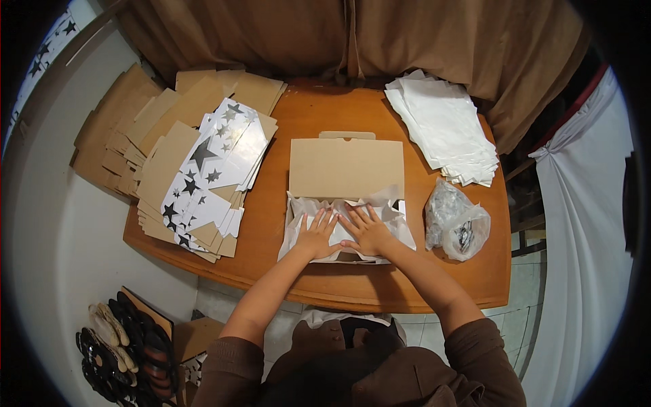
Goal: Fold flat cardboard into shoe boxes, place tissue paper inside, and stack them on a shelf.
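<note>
In front of me on the table stands a cardboard box point(346, 166) with its lid raised toward the far side. White tissue paper point(293, 239) lines it, crumpled and spilling over the rim. My left hand point(317, 234) lies flat on the paper with fingers spread. Beside it, my right hand point(366, 230) presses on the same paper, fingers also stretched out, the two thumbs close together. Neither hand grips anything. Whether something lies under the paper I cannot tell.
Flattened cardboard boxes point(163, 146) are stacked at the left, some star-printed sheets point(203, 159) on top. A pile of white tissue sheets point(437, 119) lies at the far right of the wooden table point(271, 268), with a clear plastic bag point(447, 214) nearer. Several shoes point(122, 339) sit lower left.
</note>
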Available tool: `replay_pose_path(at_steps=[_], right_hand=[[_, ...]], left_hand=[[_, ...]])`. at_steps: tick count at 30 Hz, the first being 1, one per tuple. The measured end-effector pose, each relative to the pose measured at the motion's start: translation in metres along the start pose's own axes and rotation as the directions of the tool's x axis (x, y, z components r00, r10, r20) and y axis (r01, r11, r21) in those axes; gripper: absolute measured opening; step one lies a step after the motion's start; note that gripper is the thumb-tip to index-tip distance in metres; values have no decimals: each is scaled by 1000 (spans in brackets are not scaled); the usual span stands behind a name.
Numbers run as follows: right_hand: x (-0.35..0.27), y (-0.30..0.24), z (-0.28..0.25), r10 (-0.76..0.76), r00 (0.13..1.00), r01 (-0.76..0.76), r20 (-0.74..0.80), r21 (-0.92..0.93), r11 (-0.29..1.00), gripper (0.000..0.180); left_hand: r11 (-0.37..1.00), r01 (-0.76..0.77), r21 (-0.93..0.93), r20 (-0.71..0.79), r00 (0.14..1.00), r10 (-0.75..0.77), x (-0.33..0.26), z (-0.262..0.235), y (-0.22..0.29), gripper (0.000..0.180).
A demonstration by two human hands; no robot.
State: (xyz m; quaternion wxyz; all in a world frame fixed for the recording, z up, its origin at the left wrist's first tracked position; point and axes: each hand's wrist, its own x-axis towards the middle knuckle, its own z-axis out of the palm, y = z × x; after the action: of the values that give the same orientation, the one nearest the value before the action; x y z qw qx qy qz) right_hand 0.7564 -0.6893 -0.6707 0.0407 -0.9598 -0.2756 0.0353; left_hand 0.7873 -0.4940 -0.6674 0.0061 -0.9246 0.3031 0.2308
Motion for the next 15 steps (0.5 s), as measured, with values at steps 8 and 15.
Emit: replay_pose_path(at_steps=[8, 15], right_hand=[[7, 4, 4, 80, 914, -91, 397, 10, 996, 73], [8, 4, -5, 134, 794, -137, 593, -41, 990, 91]], left_hand=[[999, 27, -45, 279, 960, -14, 19, -6, 1, 97], [969, -194, 150, 345, 929, 132, 23, -7, -11, 105]])
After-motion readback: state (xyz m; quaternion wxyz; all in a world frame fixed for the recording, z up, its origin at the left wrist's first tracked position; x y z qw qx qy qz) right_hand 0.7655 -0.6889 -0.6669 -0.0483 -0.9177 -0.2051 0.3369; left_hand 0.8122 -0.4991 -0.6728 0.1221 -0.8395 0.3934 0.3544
